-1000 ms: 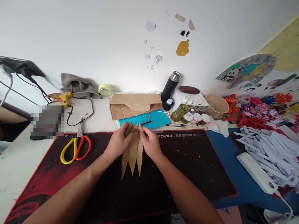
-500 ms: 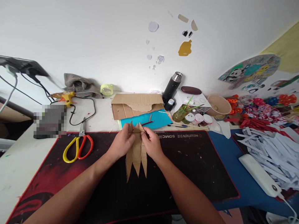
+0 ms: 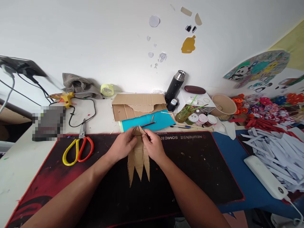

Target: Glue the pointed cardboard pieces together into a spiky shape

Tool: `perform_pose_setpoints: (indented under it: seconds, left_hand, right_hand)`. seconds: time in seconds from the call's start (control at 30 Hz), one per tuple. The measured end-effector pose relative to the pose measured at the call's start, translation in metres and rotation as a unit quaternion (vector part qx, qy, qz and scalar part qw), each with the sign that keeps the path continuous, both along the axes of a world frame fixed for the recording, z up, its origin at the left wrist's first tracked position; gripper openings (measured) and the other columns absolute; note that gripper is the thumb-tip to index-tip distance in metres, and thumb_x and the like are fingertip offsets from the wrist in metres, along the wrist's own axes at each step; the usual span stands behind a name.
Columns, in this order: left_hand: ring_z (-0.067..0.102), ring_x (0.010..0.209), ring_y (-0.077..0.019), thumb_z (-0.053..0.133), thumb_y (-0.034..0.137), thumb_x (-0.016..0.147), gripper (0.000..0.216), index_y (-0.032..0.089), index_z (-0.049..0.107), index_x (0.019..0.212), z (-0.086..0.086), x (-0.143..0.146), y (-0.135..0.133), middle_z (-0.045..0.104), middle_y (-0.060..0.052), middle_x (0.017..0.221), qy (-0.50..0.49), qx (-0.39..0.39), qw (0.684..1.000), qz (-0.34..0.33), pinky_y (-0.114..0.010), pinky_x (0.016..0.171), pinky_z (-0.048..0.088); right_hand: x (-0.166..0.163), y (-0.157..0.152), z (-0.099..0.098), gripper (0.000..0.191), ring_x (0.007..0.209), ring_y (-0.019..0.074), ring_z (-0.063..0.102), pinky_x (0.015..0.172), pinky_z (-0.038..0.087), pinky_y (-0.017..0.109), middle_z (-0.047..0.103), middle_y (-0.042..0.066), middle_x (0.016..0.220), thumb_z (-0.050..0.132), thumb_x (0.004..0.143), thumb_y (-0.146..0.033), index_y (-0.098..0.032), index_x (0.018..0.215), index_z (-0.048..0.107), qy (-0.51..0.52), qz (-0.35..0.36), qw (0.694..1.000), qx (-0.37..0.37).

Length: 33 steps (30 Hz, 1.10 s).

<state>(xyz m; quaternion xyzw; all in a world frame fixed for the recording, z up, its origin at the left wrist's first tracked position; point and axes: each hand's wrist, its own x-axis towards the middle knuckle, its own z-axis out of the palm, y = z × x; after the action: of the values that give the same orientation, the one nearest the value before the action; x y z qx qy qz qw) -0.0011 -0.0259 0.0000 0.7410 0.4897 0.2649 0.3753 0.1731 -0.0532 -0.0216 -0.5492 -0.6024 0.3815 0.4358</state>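
Observation:
A brown cardboard cutout (image 3: 139,155) with long pointed ends hangs between my hands, over the black desk mat (image 3: 190,177). My left hand (image 3: 124,142) is closed on its upper left edge, thumb on the near face. On the upper right edge my right hand (image 3: 153,144) pinches it between thumb and fingers. The cutout's top points almost meet between the fingertips; parts of its sides are hidden behind the hands. To the left of my left hand lie scissors (image 3: 82,136) with one yellow and one red handle.
Behind the hands are a folded cardboard piece (image 3: 140,99) and a blue sheet (image 3: 128,124) with a pencil. A black thermos (image 3: 174,87) and paint jars (image 3: 202,119) stand at the back. A glue gun (image 3: 67,99) lies left; paper strips (image 3: 277,155) and a white power strip (image 3: 263,175) lie right.
The cutout's upper points have come closer together between my fingers. Both hands keep hold of it in nearly the same place, while the view has shifted slightly.

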Motion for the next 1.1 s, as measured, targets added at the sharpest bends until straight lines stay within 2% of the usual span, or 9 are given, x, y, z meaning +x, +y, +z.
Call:
perform_pose_setpoints:
  seconds: [0.17,0.27,0.4,0.63,0.93,1.1]
  left_hand:
    - [0.056,0.065,-0.0201,0.045,0.029,0.091,0.019,0.021,0.058,0.102,-0.0001,0.0005,-0.0003,0.061,0.001,0.074,0.021,0.006,1.000,-0.011,-0.031,0.063,0.039]
    - [0.056,0.064,-0.0202,0.045,0.028,0.091,0.020,0.021,0.058,0.103,0.0000,-0.0002,-0.0003,0.061,0.001,0.074,0.031,0.009,0.999,-0.011,-0.031,0.063,0.038]
    - [0.061,0.069,-0.0213,0.045,0.029,0.092,0.023,0.021,0.060,0.108,0.0011,-0.0024,-0.0002,0.066,-0.001,0.079,0.028,0.014,0.999,-0.024,-0.031,0.065,0.041]
    - [0.066,0.074,-0.0251,0.043,0.031,0.092,0.034,0.019,0.061,0.118,0.0023,-0.0021,0.0000,0.071,-0.006,0.087,0.057,0.019,0.998,-0.030,-0.035,0.070,0.045]
    - [0.070,0.081,-0.0290,0.043,0.026,0.093,0.027,0.020,0.060,0.112,-0.0044,0.0000,0.0021,0.073,-0.009,0.093,0.085,0.045,0.995,-0.032,-0.036,0.071,0.046]
    - [0.070,0.082,-0.0285,0.043,0.025,0.093,0.022,0.021,0.059,0.108,-0.0067,0.0001,0.0035,0.072,-0.009,0.092,0.082,0.041,0.995,-0.038,-0.036,0.072,0.047]
  right_hand:
    - [-0.0002,-0.0005,0.0002,0.024,0.094,0.0253,0.072,0.082,0.053,0.035,0.079,0.005,0.105,0.050,0.102,-0.026,-0.025,0.108,0.073,-0.032,0.004,0.999,-0.004]
    - [0.0002,-0.0009,0.0012,0.025,0.097,0.0261,0.072,0.085,0.053,0.036,0.078,0.006,0.106,0.049,0.102,-0.026,-0.025,0.108,0.073,-0.033,0.012,0.999,0.001]
    - [0.0018,-0.0018,0.0036,0.026,0.105,0.0273,0.073,0.090,0.053,0.036,0.078,0.007,0.112,0.050,0.103,-0.028,-0.024,0.113,0.073,-0.015,0.030,0.999,0.002]
    - [0.0020,-0.0017,0.0034,0.025,0.101,0.0273,0.074,0.087,0.053,0.036,0.079,0.006,0.106,0.052,0.104,-0.026,-0.024,0.110,0.075,-0.041,0.029,0.999,-0.004]
    - [0.0010,-0.0027,0.0060,0.031,0.108,0.0284,0.074,0.086,0.054,0.036,0.080,0.006,0.118,0.053,0.103,-0.026,-0.027,0.123,0.077,-0.049,0.027,0.998,-0.020]
    - [0.0012,-0.0022,0.0059,0.031,0.101,0.0283,0.074,0.082,0.054,0.035,0.081,0.006,0.110,0.054,0.103,-0.027,-0.028,0.122,0.077,-0.062,0.024,0.998,-0.021]
